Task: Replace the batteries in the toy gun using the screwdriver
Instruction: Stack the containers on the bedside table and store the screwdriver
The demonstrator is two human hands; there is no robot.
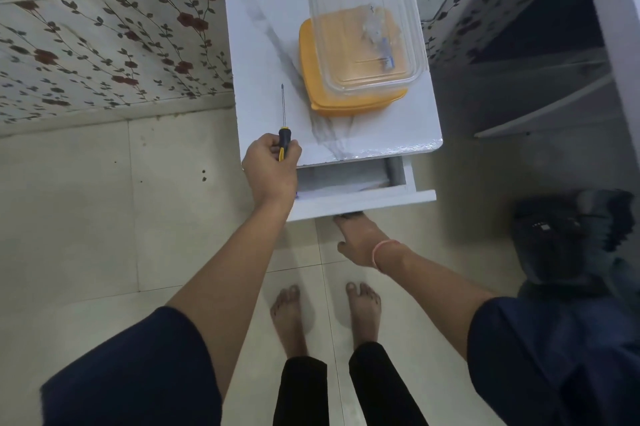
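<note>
Nearest to me are my dark sleeves [138,373] and, between them, my bare feet [289,315] on the tiled floor [86,218]. I am standing over a small white cabinet.

My left hand [272,166] is at the near left corner of the marbled tabletop [263,45]. Its fingers [294,148] are wrapped round the black and yellow handle of the screwdriver [284,138], whose thin shaft points away from me above the surface.

My right hand [358,240], with a pink bracelet [379,251] at the wrist, reaches up to the lower edge of the drawer [363,199], which is pulled partly out. The fingertips are hidden beneath the drawer front, so I cannot tell whether they hook round it or only press against it.

At the back right of the tabletop a clear box [363,27] sits on top of an orange box [311,79]. Something small lies inside the clear one, too blurred to name.

As for progress, I judge this to be the very start. The tool is in hand, and that is all. No toy gun shows anywhere, nor any batteries I can make out, and what I can see of the drawer's inside looks pale and bare. Finding the gun, undoing its battery cover, swapping the cells and screwing the cover back on all remain to be done.
</note>
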